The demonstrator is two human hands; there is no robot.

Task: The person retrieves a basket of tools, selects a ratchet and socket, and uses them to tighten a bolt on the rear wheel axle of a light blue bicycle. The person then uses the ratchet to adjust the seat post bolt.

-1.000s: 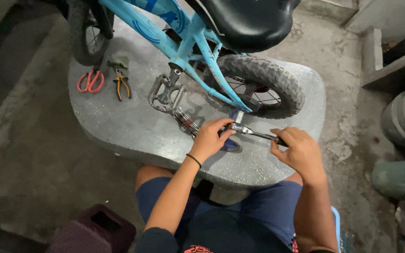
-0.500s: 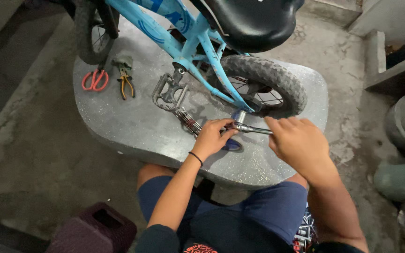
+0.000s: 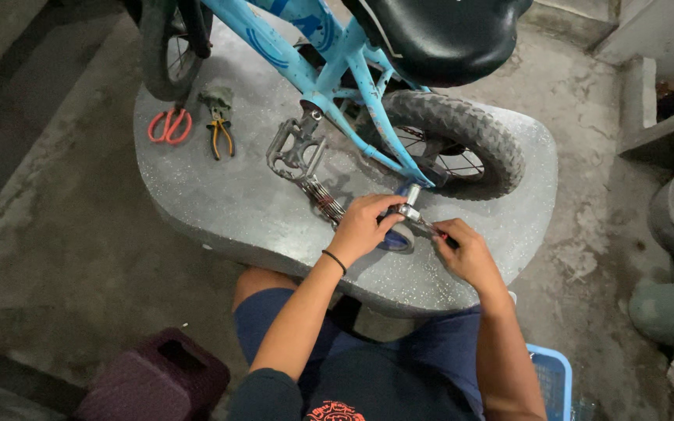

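Right hand is closed around the handle of the ratchet, fingers curled over the dark grip end. Left hand is cupped over the ratchet's head, fingertips pressed on the socket where it meets the rear axle. A thin black band sits on the left wrist.

The ratchet lies nearly level, just above the slab, handle running toward the person's right. The socket stands upright at the lower end of the bike frame, beside the rear wheel. A small round blue thing lies on the slab under the left hand; what it is cannot be told.

The bike is light blue and stands on the grey speckled slab. Black saddle at top of view. Knobby rear tyre touches the slab. Pedal hangs just left of the hands, and a bunch of thin metal tools lies between pedal and left hand.

At the slab's far left, near the front wheel: red-handled scissors and yellow-handled pliers, side by side, well apart from the hands.

The person sits at the slab's near edge in blue shorts. A blue basket is at the right thigh and a maroon block on the floor to the left.
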